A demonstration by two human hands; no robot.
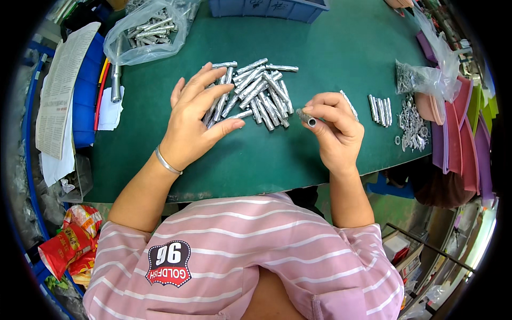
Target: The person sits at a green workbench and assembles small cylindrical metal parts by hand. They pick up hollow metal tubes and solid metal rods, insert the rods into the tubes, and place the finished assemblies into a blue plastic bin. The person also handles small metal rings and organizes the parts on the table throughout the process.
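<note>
My right hand (340, 133) pinches a short silver metal tube (304, 116) between thumb and fingers, its round hollow end facing me. My left hand (188, 120) is open, fingers spread, at the left edge of a loose pile of silver metal tubes (264, 90) with spiral grooves. Part of that pile is hidden behind the left fingers. Beyond the right hand one more tube (348, 102) lies partly covered by it. Farther right, several tubes (380, 110) lie side by side in a neat row.
Small metal clips and rings (413, 128) are heaped at the right, below a clear plastic bag (426, 80). Pink, purple and green bins (461, 133) line the right edge. A bag of metal parts (114, 45), a socket wrench (116, 82) and a blue bin (88, 90) stand left on the green table (266, 165).
</note>
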